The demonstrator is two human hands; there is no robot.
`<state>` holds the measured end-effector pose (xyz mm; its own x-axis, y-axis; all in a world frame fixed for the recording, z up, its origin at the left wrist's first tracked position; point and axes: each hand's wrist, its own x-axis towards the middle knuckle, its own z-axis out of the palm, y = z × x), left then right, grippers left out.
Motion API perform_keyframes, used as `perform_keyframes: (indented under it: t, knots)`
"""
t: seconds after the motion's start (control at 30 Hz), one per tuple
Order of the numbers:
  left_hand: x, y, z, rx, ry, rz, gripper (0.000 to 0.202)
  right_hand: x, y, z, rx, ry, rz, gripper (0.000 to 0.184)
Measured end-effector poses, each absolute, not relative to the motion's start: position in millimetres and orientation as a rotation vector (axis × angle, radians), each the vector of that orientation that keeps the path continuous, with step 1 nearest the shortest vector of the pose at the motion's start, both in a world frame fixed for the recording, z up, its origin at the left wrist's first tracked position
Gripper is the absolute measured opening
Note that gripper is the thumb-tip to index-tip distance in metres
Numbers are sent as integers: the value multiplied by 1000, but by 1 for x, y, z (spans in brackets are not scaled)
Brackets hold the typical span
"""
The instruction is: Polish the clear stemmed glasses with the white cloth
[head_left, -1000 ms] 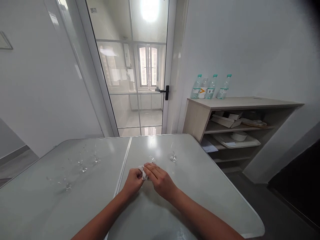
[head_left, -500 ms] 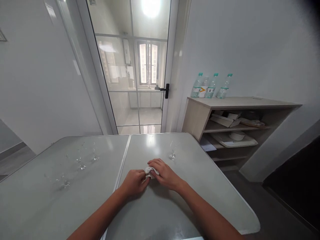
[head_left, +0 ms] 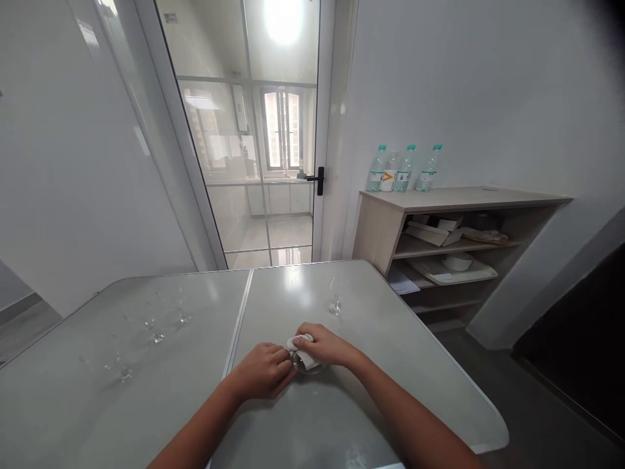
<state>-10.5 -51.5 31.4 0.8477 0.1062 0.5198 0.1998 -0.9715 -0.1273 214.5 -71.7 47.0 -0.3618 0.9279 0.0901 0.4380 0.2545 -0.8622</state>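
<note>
Both my hands meet low over the grey table point(head_left: 371, 365). My left hand point(head_left: 261, 372) is closed round a clear wine glass point(head_left: 307, 367), most of which is hidden by my fingers. My right hand point(head_left: 326, 345) is closed on a small white cloth point(head_left: 301, 345) and presses it against the glass. Another clear wine glass point(head_left: 336, 298) stands upright on the table just beyond my right hand.
Several more clear wine glasses point(head_left: 155, 326) stand on the left half of the table. A wooden shelf unit point(head_left: 385, 228) with water bottles point(head_left: 403, 169) on top stands at the right. Straight ahead is a glass door point(head_left: 254, 137) with a black handle.
My hands, with the glass and cloth, have drawn nearer to me on the table. The right hand has turned, so the cloth now sits on the glass's upper side.
</note>
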Motion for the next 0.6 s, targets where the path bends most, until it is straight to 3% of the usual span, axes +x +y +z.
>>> perform_keyframes:
  t: [0.17,0.27,0.47,0.6]
  knots:
    - [-11,-52,30,-2860,-275,-921,26,214,-69,41,-1072,-1250,1724,36]
    - [-8,-49,27,-2875,-550,-1164,30,203,-69,42,-927,-879,1833,38]
    - [1,-40,18,-2841,-1526,-1679,52,174,-79,37,-921,-896,1362,44]
    - [3,-35,16,-2925,-1896,-1856,58,178,-88,40,-1092,-1094,812,32]
